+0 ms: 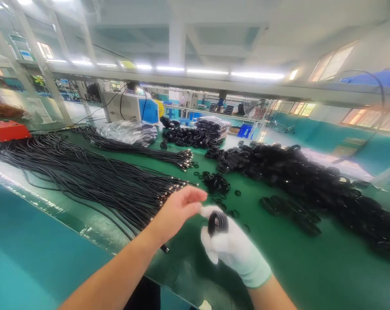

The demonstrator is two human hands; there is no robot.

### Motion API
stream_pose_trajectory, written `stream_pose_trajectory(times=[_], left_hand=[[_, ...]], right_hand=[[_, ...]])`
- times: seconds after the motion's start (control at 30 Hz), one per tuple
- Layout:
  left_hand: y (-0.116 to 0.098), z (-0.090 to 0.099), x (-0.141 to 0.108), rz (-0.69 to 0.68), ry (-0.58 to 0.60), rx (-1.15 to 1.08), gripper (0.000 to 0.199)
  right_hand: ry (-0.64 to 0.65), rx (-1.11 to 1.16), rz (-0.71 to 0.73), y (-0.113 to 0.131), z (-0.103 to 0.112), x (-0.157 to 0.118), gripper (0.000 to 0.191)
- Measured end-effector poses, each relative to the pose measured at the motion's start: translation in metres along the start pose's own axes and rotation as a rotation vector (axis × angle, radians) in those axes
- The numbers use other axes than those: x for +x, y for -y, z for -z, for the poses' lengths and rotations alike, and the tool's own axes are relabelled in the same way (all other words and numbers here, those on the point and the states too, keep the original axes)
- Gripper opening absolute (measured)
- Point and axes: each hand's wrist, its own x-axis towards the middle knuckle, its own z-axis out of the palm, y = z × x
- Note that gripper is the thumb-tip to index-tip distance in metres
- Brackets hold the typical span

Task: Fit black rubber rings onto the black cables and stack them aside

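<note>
My right hand (233, 247), in a white knitted glove, is closed around a small coil of black cable (218, 223), whose loops show above the curled fingers. Just left of it is my bare left hand (182, 209), fingers stretched forward and thumb apart, with nothing visible between them. Its fingertips come close to the gloved fingers; whether they touch is unclear. Beneath and beyond the left hand lies a long bundle of straight black cables (85, 172) with metal connector ends. A small heap of black rings (216, 183) sits beyond both hands.
A large pile of coiled black cables (298, 176) stretches along the right of the green table (195, 275). Behind are a second cable bundle (139, 153), clear plastic bags (126, 132), more coils (188, 137) and a white-and-blue machine (126, 107). A red box (7, 130) stands far left.
</note>
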Motion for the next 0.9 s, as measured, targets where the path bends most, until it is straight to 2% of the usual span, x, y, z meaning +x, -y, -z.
stream_pose_trajectory(times=[0.07, 0.13, 0.23, 0.3, 0.37, 0.43, 0.5, 0.57, 0.67, 0.77, 0.83, 0.9], left_hand=[[-0.002, -0.005, -0.001, -0.155, 0.075, 0.296, 0.034], [-0.003, -0.01, 0.001, -0.227, 0.121, 0.481, 0.032], [0.001, -0.009, 0.006, -0.152, 0.026, 0.565, 0.026], [0.006, -0.001, 0.009, -0.095, 0.037, 0.526, 0.026], [0.012, 0.011, 0.012, -0.067, 0.2, 0.373, 0.032], [0.018, 0.021, 0.015, -0.038, 0.385, 0.132, 0.043], [0.023, 0.025, 0.017, 0.006, 0.451, -0.031, 0.042], [0.025, 0.023, 0.018, 0.059, 0.389, 0.001, 0.034], [0.023, 0.014, 0.018, 0.081, 0.184, 0.268, 0.028], [0.021, 0.005, 0.012, 0.054, -0.021, 0.352, 0.025], [0.021, 0.002, 0.006, 0.118, -0.038, 0.262, 0.024], [0.023, -0.001, -0.002, 0.221, 0.032, 0.134, 0.018]], right_hand=[[0.044, 0.01, -0.056, -0.001, 0.0, 0.0, 0.052], [0.08, 0.059, -0.088, -0.002, 0.0, 0.0, 0.048], [0.016, 0.183, -0.127, -0.004, -0.001, 0.002, 0.054], [-0.068, 0.27, -0.184, -0.004, -0.002, 0.003, 0.053], [-0.119, 0.353, -0.273, -0.005, -0.004, 0.005, 0.049], [-0.103, 0.41, -0.346, -0.005, -0.005, 0.007, 0.054], [-0.064, 0.401, -0.388, -0.006, -0.006, 0.009, 0.065], [-0.095, 0.293, -0.317, -0.006, -0.006, 0.01, 0.062], [-0.198, 0.014, -0.156, -0.003, -0.004, 0.01, 0.046], [-0.211, -0.072, -0.142, 0.003, -0.004, 0.007, 0.055], [-0.206, -0.057, -0.151, 0.007, -0.006, 0.006, 0.053], [-0.178, -0.074, -0.162, 0.01, -0.008, 0.007, 0.049]])
